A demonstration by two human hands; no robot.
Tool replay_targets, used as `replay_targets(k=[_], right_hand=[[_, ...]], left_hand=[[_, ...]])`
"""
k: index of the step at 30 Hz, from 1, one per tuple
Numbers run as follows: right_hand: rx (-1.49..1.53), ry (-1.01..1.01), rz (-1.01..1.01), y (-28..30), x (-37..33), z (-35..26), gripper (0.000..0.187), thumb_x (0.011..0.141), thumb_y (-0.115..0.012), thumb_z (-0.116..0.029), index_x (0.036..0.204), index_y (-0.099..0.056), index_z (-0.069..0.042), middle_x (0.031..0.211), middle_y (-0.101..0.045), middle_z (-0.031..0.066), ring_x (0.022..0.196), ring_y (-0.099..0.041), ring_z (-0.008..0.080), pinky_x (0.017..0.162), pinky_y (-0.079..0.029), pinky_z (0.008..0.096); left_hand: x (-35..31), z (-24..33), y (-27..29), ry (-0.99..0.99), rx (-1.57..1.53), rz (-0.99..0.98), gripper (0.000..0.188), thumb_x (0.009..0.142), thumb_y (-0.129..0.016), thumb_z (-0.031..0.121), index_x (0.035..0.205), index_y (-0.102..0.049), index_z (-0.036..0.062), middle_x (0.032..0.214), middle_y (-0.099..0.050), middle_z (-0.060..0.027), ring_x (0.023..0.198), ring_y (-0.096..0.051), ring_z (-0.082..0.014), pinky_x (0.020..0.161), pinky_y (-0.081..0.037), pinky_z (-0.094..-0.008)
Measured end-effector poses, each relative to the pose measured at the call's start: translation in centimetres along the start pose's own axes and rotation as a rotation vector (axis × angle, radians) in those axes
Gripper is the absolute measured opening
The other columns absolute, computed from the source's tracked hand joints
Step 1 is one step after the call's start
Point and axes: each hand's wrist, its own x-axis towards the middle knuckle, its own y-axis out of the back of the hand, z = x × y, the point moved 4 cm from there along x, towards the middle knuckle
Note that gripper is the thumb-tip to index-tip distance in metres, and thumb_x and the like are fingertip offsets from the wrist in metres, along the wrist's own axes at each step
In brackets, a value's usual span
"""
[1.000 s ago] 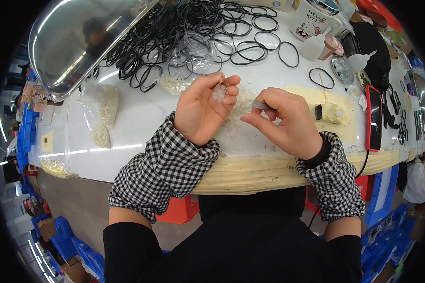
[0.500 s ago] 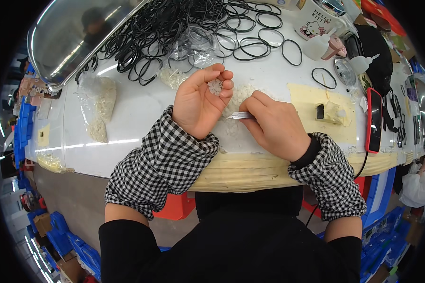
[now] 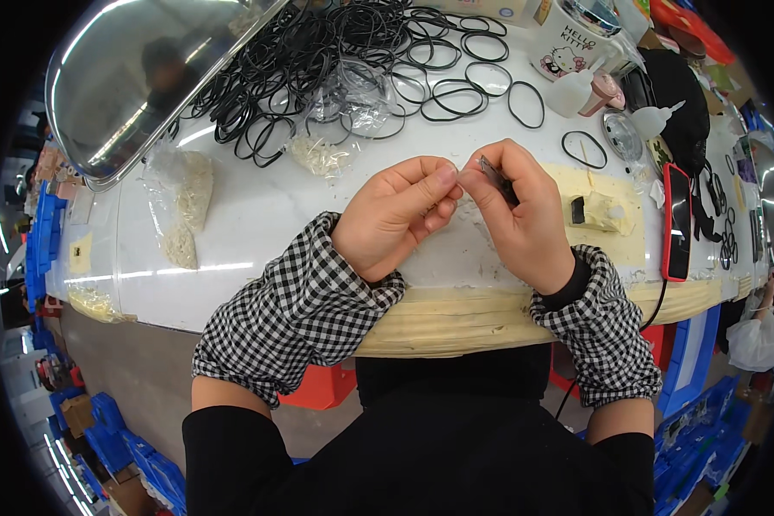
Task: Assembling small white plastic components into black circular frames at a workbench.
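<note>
My left hand [image 3: 397, 215] is closed, its thumb pressed against the curled index finger over the table. Whatever lies inside it is hidden. My right hand [image 3: 525, 215] meets it, thumb and index fingertips touching or nearly touching the left fingertips. Across the right fingers lies a slim metal tool, which looks like tweezers [image 3: 497, 181]. Any small piece between the two hands' fingertips is too small to make out. Just beyond my left hand is a small clear bag of pale bits [image 3: 321, 155]. Pale crumbs [image 3: 469, 211] are scattered on the tabletop between my hands.
Black rubber rings [image 3: 305, 64] are heaped at the back, with loose ones to their right. A metal tray [image 3: 146, 82] stands far left, above a bag of pale pieces [image 3: 189, 198]. To the right are a yellow sheet [image 3: 628, 245], a red-edged phone [image 3: 677, 224] and a white cup [image 3: 568, 47].
My left hand has turned and closed over its palm, where small whitish pieces lay. My right hand has risen from the table to meet it, the metal tool shifting back among its fingers.
</note>
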Motion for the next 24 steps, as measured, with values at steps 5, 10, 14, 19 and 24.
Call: replay_targets(k=[5,10,14,19,24], right_hand=[[0.001,-0.008,-0.015,-0.1,-0.2,-0.2,0.018,0.080,-0.066,-0.012,0.080,-0.053,0.000,0.072,-0.052,0.0070,0.058,-0.048,0.0140,0.049,-0.039,0.0251],[-0.236,0.153,-0.034,0.5,0.1,-1.0,0.027,0.079,-0.068,-0.026,0.073,-0.053,-0.004,0.062,-0.051,0.0055,0.052,-0.049,0.0177,0.045,-0.038,0.0279],[-0.352,0.205,0.001,0.4,0.0,-1.3,0.031,0.080,-0.067,-0.031,0.070,-0.052,-0.005,0.059,-0.052,0.0056,0.049,-0.050,0.0214,0.045,-0.038,0.0298],[-0.290,0.164,-0.001,0.2,-0.2,-0.9,0.031,0.081,-0.065,-0.031,0.070,-0.052,-0.005,0.060,-0.053,0.0064,0.050,-0.051,0.0217,0.045,-0.039,0.0305],[-0.256,0.139,-0.003,0.0,-0.3,-1.0,0.032,0.082,-0.064,-0.031,0.070,-0.051,-0.005,0.060,-0.053,0.0069,0.050,-0.052,0.0221,0.045,-0.039,0.0307]], left_hand=[[-0.1,-0.2,-0.6,0.009,0.006,-0.083,0.024,0.096,-0.045,0.025,0.096,-0.054,0.0029,0.079,-0.051,0.0014,0.067,-0.041,-0.0056,0.060,-0.036,-0.0172],[-0.2,0.2,-0.8,-0.002,-0.124,-0.141,0.027,0.098,-0.039,0.026,0.102,-0.049,0.0018,0.083,-0.051,-0.0004,0.065,-0.039,-0.0049,0.060,-0.036,-0.0189],[-0.2,-0.2,-0.6,-0.008,-0.167,-0.261,0.025,0.098,-0.039,0.026,0.104,-0.048,0.0034,0.084,-0.051,-0.0001,0.065,-0.040,-0.0048,0.061,-0.036,-0.0193],[-0.2,-0.3,-0.9,0.003,-0.211,-0.284,0.020,0.097,-0.042,0.025,0.104,-0.048,0.0072,0.084,-0.050,0.0010,0.066,-0.040,-0.0045,0.063,-0.036,-0.0193],[-0.4,-0.4,-1.2,-0.013,-0.231,-0.275,0.018,0.096,-0.044,0.025,0.104,-0.048,0.0084,0.084,-0.050,0.0015,0.067,-0.040,-0.0043,0.065,-0.036,-0.0188]])
